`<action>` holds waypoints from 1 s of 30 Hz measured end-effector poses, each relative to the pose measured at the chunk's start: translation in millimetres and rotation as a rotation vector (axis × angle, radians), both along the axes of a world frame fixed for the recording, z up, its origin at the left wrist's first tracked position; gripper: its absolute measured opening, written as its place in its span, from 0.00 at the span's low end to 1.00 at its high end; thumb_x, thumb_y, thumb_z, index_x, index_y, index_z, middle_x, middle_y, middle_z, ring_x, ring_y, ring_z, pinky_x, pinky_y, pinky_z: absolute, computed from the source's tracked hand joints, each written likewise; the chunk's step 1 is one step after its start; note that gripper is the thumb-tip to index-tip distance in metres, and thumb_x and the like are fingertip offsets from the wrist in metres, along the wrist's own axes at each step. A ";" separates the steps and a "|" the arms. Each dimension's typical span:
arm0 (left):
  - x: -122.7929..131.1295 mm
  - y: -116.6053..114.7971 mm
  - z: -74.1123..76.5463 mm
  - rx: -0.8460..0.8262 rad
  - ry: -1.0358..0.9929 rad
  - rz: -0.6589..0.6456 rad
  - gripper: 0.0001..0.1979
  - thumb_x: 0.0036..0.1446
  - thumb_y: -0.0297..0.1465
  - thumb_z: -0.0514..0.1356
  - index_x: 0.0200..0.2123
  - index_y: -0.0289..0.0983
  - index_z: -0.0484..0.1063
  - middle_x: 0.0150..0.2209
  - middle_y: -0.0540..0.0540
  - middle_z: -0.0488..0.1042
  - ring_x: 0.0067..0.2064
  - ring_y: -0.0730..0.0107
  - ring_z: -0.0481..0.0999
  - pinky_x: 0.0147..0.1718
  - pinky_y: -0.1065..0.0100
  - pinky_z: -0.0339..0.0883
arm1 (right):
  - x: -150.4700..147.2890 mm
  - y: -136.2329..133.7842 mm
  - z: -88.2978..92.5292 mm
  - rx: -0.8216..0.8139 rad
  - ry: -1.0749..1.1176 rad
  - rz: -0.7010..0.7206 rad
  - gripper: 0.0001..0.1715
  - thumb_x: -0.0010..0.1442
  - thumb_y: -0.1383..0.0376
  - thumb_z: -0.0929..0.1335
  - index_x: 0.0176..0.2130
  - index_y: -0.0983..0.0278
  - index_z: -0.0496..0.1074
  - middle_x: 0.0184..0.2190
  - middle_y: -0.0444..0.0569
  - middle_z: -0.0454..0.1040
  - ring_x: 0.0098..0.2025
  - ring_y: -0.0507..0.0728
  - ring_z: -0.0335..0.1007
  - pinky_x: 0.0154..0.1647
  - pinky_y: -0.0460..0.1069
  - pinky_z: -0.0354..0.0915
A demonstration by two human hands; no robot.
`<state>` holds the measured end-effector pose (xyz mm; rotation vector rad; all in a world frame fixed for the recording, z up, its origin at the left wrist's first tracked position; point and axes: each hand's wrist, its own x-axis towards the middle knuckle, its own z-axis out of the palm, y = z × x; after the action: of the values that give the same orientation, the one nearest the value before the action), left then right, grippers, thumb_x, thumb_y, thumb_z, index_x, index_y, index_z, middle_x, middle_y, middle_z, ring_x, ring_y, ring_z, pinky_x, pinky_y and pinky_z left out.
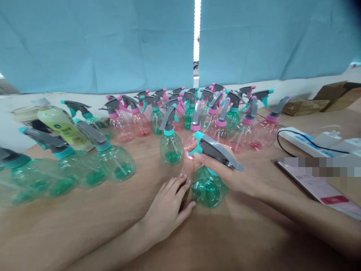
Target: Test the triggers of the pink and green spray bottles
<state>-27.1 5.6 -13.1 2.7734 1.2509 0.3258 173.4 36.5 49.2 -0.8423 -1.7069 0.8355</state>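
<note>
A green spray bottle point(210, 190) with a grey and teal head stands tilted at the centre front. My right hand point(222, 165) is wrapped round its neck and spray head. Just left of the bottle, my left hand point(172, 203) rests on the table with its fingers spread, holding nothing. Behind them is another green bottle point(171, 148) with its grey handle raised. Pink bottles point(263, 133) and more green ones stand close together at the back, all with grey spray heads. Several green bottles point(117, 165) form a row at the left.
The wooden table point(113, 214) reaches a wall with blue cloth point(98, 45). At the right are a phone point(316, 184), a white power strip point(304, 141) with a black cable, and cardboard boxes point(335, 96). A larger pale green bottle point(64, 126) stands back left.
</note>
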 end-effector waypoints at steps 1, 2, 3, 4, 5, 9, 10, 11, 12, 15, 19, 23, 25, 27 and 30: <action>-0.1 0.0 -0.3 0.003 0.002 -0.001 0.20 0.65 0.37 0.56 0.55 0.32 0.67 0.60 0.34 0.66 0.61 0.48 0.65 0.56 0.48 0.64 | -0.1 0.0 0.0 -0.005 0.002 0.000 0.06 0.62 0.58 0.66 0.39 0.57 0.70 0.23 0.40 0.64 0.24 0.53 0.59 0.25 0.49 0.57; -0.3 0.1 -0.6 0.009 0.001 -0.001 0.20 0.65 0.37 0.56 0.56 0.33 0.67 0.60 0.35 0.67 0.61 0.49 0.65 0.56 0.48 0.65 | -0.1 0.1 0.0 -0.008 0.002 -0.002 0.06 0.62 0.58 0.66 0.39 0.57 0.70 0.23 0.40 0.64 0.24 0.53 0.58 0.25 0.49 0.57; -0.3 0.0 -0.9 0.017 -0.003 -0.002 0.20 0.64 0.37 0.56 0.56 0.34 0.67 0.60 0.35 0.67 0.61 0.49 0.66 0.56 0.48 0.65 | -0.2 0.2 -0.1 -0.012 -0.001 -0.006 0.06 0.62 0.58 0.66 0.38 0.56 0.70 0.23 0.40 0.64 0.24 0.52 0.58 0.25 0.49 0.57; -0.4 -0.1 -1.2 0.024 -0.008 -0.004 0.19 0.65 0.37 0.56 0.56 0.34 0.67 0.60 0.36 0.67 0.61 0.49 0.66 0.56 0.48 0.65 | -0.3 0.4 -0.2 -0.011 -0.005 -0.010 0.06 0.62 0.58 0.66 0.38 0.56 0.70 0.23 0.40 0.64 0.24 0.52 0.58 0.25 0.49 0.57; -0.4 -0.2 -1.5 0.028 -0.013 -0.006 0.19 0.64 0.37 0.56 0.55 0.34 0.67 0.60 0.36 0.67 0.61 0.49 0.66 0.56 0.48 0.65 | -0.3 0.6 -0.5 -0.007 -0.009 -0.014 0.06 0.62 0.58 0.66 0.38 0.56 0.70 0.24 0.40 0.64 0.24 0.53 0.58 0.25 0.49 0.57; 0.1 -0.6 -1.7 0.021 -0.008 -0.003 0.20 0.64 0.37 0.57 0.55 0.32 0.67 0.60 0.34 0.67 0.61 0.47 0.66 0.56 0.47 0.65 | -0.5 0.3 -1.2 -0.002 -0.009 -0.007 0.07 0.62 0.57 0.66 0.40 0.56 0.71 0.24 0.41 0.63 0.25 0.52 0.58 0.26 0.49 0.58; 0.2 -0.6 -1.7 0.020 -0.003 -0.003 0.20 0.64 0.37 0.57 0.56 0.32 0.67 0.61 0.34 0.67 0.61 0.47 0.66 0.56 0.47 0.65 | -0.5 -0.1 -0.9 -0.001 -0.007 -0.005 0.07 0.62 0.57 0.66 0.40 0.56 0.71 0.24 0.41 0.63 0.24 0.52 0.57 0.25 0.48 0.58; 0.3 -0.4 -1.6 0.020 0.001 -0.003 0.20 0.64 0.37 0.57 0.56 0.31 0.67 0.61 0.34 0.67 0.61 0.47 0.66 0.56 0.46 0.65 | -0.4 -0.6 -0.3 -0.001 -0.008 -0.003 0.07 0.62 0.58 0.66 0.40 0.57 0.70 0.24 0.40 0.63 0.24 0.52 0.57 0.25 0.48 0.58; 0.5 -0.3 -1.7 0.022 0.004 -0.003 0.21 0.64 0.37 0.57 0.56 0.31 0.67 0.60 0.34 0.67 0.61 0.47 0.65 0.56 0.46 0.65 | -0.3 -1.2 0.4 0.005 -0.009 -0.003 0.07 0.62 0.58 0.66 0.39 0.57 0.70 0.24 0.40 0.63 0.24 0.52 0.57 0.25 0.48 0.58; 0.7 -0.1 -1.9 0.019 0.010 0.003 0.21 0.64 0.36 0.57 0.56 0.31 0.67 0.60 0.33 0.67 0.61 0.48 0.66 0.56 0.47 0.65 | 0.1 -2.3 1.8 0.027 -0.012 -0.015 0.06 0.61 0.59 0.66 0.39 0.57 0.70 0.26 0.41 0.65 0.26 0.53 0.60 0.27 0.48 0.60; 0.9 -0.5 -1.9 0.019 0.012 -0.001 0.21 0.64 0.37 0.57 0.55 0.31 0.68 0.60 0.33 0.67 0.61 0.48 0.66 0.56 0.47 0.65 | 0.2 -1.8 1.6 0.024 -0.040 -0.021 0.07 0.63 0.58 0.65 0.40 0.57 0.70 0.25 0.41 0.64 0.26 0.53 0.60 0.26 0.48 0.59; 0.7 -0.5 -1.6 0.030 0.014 -0.004 0.21 0.64 0.37 0.57 0.56 0.31 0.67 0.60 0.34 0.67 0.62 0.48 0.65 0.57 0.47 0.65 | -0.5 0.6 4.2 0.093 -0.014 0.020 0.07 0.63 0.62 0.65 0.32 0.59 0.64 0.26 0.40 0.63 0.27 0.51 0.57 0.28 0.47 0.58; 0.6 -0.4 -2.0 0.037 0.018 -0.007 0.21 0.64 0.37 0.57 0.56 0.31 0.67 0.60 0.34 0.67 0.62 0.48 0.65 0.57 0.48 0.65 | -0.4 2.0 5.6 0.115 -0.024 0.029 0.14 0.64 0.62 0.65 0.27 0.60 0.59 0.24 0.39 0.57 0.25 0.50 0.52 0.27 0.47 0.55; 0.6 -0.2 -2.8 0.043 0.027 -0.008 0.22 0.65 0.37 0.57 0.57 0.30 0.67 0.60 0.33 0.67 0.62 0.48 0.65 0.57 0.47 0.65 | 0.2 2.9 6.2 0.140 -0.042 0.030 0.18 0.65 0.62 0.65 0.26 0.60 0.56 0.23 0.38 0.53 0.25 0.49 0.48 0.26 0.47 0.52; 0.5 0.3 -4.6 0.052 0.037 -0.006 0.23 0.65 0.38 0.56 0.58 0.29 0.66 0.61 0.33 0.67 0.62 0.48 0.65 0.57 0.46 0.63 | 1.7 2.6 6.0 0.166 -0.046 0.020 0.18 0.65 0.61 0.65 0.26 0.61 0.57 0.23 0.38 0.53 0.25 0.49 0.47 0.25 0.47 0.50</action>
<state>-26.7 5.9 -17.7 2.8384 1.2597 0.3122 175.1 39.1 55.2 -0.7376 -1.8003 0.6818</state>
